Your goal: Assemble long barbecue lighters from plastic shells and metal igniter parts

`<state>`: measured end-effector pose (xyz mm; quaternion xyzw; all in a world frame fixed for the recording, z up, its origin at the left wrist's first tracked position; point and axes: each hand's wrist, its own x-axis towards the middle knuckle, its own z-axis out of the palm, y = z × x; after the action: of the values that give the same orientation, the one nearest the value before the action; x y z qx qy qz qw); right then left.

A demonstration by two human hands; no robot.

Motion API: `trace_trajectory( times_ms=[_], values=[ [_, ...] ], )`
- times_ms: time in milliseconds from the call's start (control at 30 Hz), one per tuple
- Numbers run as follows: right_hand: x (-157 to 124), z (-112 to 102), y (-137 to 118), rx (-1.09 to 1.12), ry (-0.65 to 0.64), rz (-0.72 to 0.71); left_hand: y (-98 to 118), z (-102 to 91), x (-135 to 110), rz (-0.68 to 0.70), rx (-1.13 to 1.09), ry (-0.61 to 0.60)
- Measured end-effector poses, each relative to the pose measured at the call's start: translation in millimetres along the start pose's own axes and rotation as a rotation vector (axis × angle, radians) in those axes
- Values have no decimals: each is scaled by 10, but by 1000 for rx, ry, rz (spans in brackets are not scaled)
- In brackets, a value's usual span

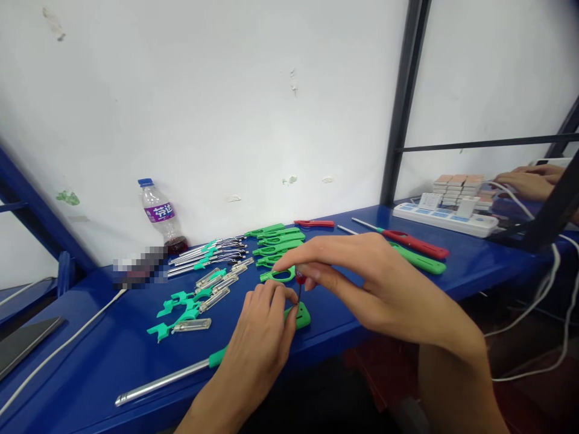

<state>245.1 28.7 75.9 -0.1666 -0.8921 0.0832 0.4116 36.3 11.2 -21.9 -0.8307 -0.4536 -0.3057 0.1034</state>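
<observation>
My left hand (265, 334) is closed over a green plastic handle with a silver metal rod (163, 381), pressing it onto the blue bench (90, 361) near the front edge. My right hand (362, 280) pinches a small red-handled screwdriver (300, 283) upright, its thin tip touching the green end (302, 314) of the handle. Just beyond my fingers lies a green loop-shaped part (278, 276).
Behind lie rows of green handle parts (275, 238), finished silver-rod pieces (208, 252), green clips with clear pieces (185, 307), red (418, 244) and green (420, 261) screwdrivers, a bottle (160, 214), a power strip (446, 218), a phone (25, 343). Another person's hands (529, 179) work at far right.
</observation>
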Motion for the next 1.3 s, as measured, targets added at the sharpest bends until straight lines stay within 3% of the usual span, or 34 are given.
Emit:
trace_trajectory(
  times_ms=[200,367,733,1033,1300],
  values=[
    [-19,48,-43,-77,-111,15,-22,87,1,30,101,18],
    [-28,66,-44,-72,-173,-5,-76,142,-16,-5,61,-26],
    [5,81,13,-88,-172,-13,-60,138,-6,-46,76,-59],
    [22,36,40,73,-212,-13,-43,121,-6,-64,101,-65],
    [48,5,114,29,-186,42,-69,146,-21,-49,77,-64]
  ],
)
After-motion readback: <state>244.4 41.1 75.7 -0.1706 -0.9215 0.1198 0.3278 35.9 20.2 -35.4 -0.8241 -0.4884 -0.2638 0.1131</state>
